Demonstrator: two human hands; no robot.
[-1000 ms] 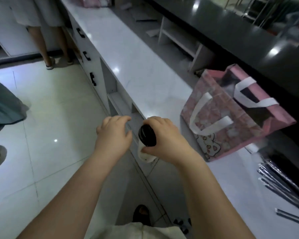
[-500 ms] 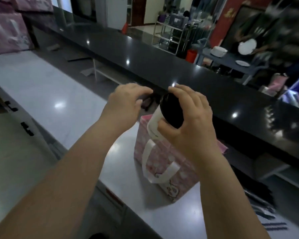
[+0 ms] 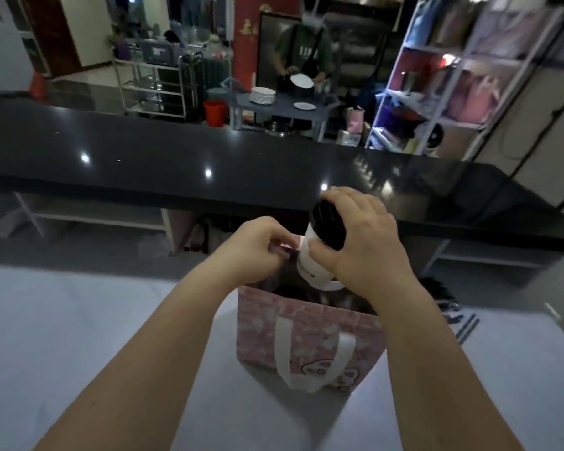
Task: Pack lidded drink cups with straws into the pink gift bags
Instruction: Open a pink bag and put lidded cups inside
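On the pale counter (image 3: 79, 320), a cup (image 3: 313, 262) hangs over an open pink bag (image 3: 261, 330).
The bag's inside is too dark to read. The right hand (image 3: 362, 242) grasps the tilted, black-lidded cup just above the opening. The left hand (image 3: 254, 249) pinches the bag's far rim. The dark straws (image 3: 463, 323) on the right are blurred.

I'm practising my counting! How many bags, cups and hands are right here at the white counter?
Pink gift bag: 1
Cup with black lid: 1
Hands: 2 (left hand, right hand)
Total: 4
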